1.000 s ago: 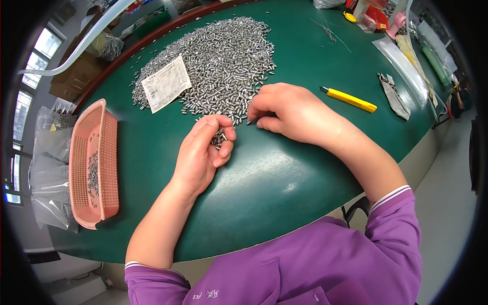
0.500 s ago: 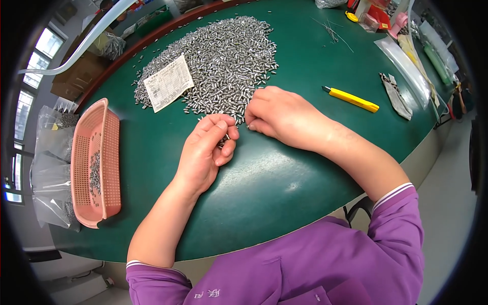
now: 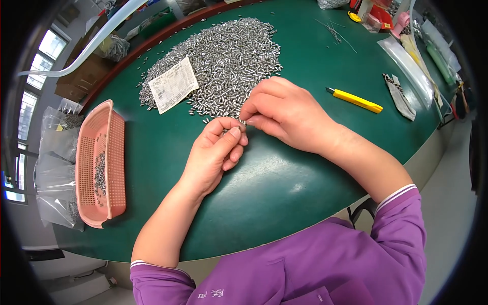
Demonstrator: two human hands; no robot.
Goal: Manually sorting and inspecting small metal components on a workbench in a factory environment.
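Note:
A broad heap of small shiny metal pins (image 3: 229, 56) covers the far middle of the green table (image 3: 274, 203). Just in front of the heap's near edge, my left hand (image 3: 216, 147) is curled closed, with a few metal pins showing between its fingers. My right hand (image 3: 284, 112) pinches with thumb and forefinger right beside the left fingertips, at a small metal piece. The fingers hide most of that piece. On the heap's left side lies a printed paper slip (image 3: 173, 85).
A pink plastic basket (image 3: 117, 168) with some metal pins inside stands at left, beside clear bags (image 3: 53, 173) of small parts. At right lie a yellow utility knife (image 3: 357, 100), a grey cloth-like strip (image 3: 400, 96) and clear plastic sleeves (image 3: 406, 66). Thin wires (image 3: 335, 34) lie farther back.
My right hand has come away from the heap's near edge, and its fingertips now meet the left hand's. The left fingers have closed further over the pins. The whole view has shifted slightly.

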